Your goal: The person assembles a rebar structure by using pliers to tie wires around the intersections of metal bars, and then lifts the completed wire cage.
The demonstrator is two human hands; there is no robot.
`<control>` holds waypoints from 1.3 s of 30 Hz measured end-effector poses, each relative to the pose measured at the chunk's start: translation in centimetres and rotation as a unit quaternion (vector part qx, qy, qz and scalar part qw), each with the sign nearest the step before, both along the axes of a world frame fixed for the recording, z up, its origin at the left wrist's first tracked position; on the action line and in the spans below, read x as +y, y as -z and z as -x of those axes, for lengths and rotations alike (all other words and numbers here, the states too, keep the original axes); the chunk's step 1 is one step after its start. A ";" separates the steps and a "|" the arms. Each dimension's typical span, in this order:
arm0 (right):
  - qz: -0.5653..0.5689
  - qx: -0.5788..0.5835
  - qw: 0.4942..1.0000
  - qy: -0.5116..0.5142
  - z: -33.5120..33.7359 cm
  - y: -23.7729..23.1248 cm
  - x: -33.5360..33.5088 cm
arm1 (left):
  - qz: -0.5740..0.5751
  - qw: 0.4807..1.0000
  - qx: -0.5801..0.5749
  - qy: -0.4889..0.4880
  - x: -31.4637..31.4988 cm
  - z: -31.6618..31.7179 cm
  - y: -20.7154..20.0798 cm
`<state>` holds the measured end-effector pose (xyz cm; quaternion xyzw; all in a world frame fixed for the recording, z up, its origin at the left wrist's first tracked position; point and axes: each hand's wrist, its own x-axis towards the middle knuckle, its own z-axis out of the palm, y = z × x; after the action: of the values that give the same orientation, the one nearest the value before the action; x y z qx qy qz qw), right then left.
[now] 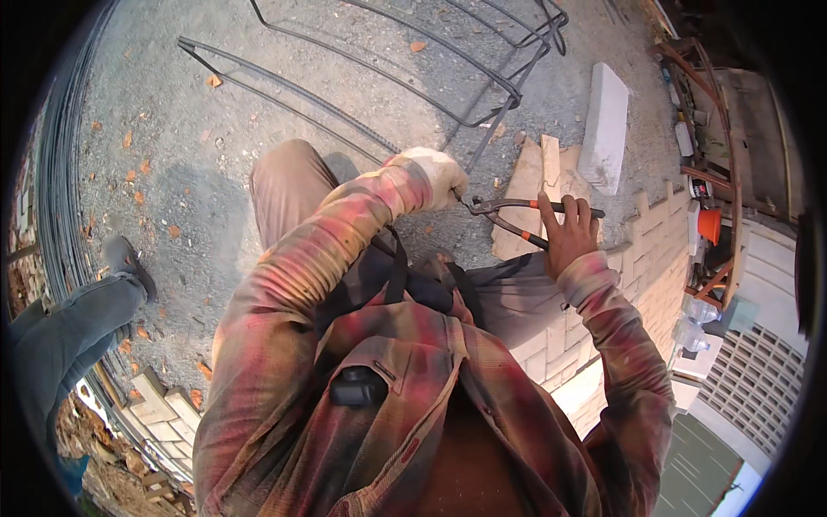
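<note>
Metal pincers with orange-banded handles [517,215] sit gripped in the bare right hand [568,233], jaws at a bent steel rebar rod [491,129]. Beside the pincers, the gloved left hand [439,175] is closed on that rod, above gravel ground [215,155].

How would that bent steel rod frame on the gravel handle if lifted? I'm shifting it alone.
The rod frame looks stiff, being thick ribbed bar. It is probably heavy and awkward, since it spans much of the gravel. Its bent corners make rolling unlikely.
</note>
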<state>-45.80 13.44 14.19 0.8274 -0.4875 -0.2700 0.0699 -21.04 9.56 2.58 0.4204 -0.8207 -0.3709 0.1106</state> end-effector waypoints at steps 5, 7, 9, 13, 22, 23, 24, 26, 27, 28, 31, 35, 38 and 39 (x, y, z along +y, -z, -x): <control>0.066 0.014 0.998 -0.010 0.1 0.6 1.6 | -0.011 1.000 -0.017 0.006 -0.1 0.1 -0.5; 0.047 0.003 0.999 0.015 -0.5 0.0 1.9 | -0.007 1.000 -0.018 0.018 -0.1 0.0 -0.6; 0.057 0.007 0.998 0.014 -0.7 0.0 2.1 | -0.007 1.000 -0.023 0.019 -0.2 0.1 -0.4; 0.091 0.023 0.996 0.002 -0.2 0.9 2.9 | -0.003 0.999 -0.033 0.024 -0.1 0.4 -0.3; 0.111 -0.009 0.994 -0.001 -0.8 1.0 3.6 | -0.006 0.998 -0.059 0.034 -0.4 0.6 0.7; 0.111 -0.008 0.994 -0.003 -1.0 1.0 3.7 | -0.005 0.998 -0.058 0.032 -0.5 0.7 0.7; 0.111 -0.001 0.994 0.004 -1.2 1.1 3.7 | -0.019 0.997 -0.067 0.035 -0.5 0.8 0.8; 0.111 0.006 0.994 0.011 -1.6 1.3 3.8 | -0.032 0.996 -0.077 0.039 -0.5 0.9 0.3; 0.112 0.014 0.994 0.010 -1.6 1.6 3.9 | -0.033 0.996 -0.076 0.039 -0.4 1.0 0.2; 0.115 0.020 0.993 0.009 -1.7 1.8 3.9 | -0.032 0.996 -0.076 0.039 -0.4 0.9 -0.1; 0.149 0.033 0.988 -0.009 -2.1 2.1 3.9 | -0.030 0.995 -0.081 0.044 -0.6 1.0 0.4; 0.105 0.041 0.993 0.039 -3.3 1.1 3.6 | -0.034 0.994 -0.085 0.053 -1.1 0.9 0.2; 0.062 0.038 0.991 0.109 -3.2 1.1 3.2 | -0.023 0.997 -0.063 0.044 -1.2 0.7 -0.3; 0.060 0.035 0.993 0.093 -3.0 1.1 3.0 | -0.023 0.997 -0.066 0.041 -1.4 0.6 -0.6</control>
<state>-42.79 16.44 13.11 0.7628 -0.5751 -0.2739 0.1111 -21.61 8.16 3.21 0.4126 -0.8340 -0.3649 0.0314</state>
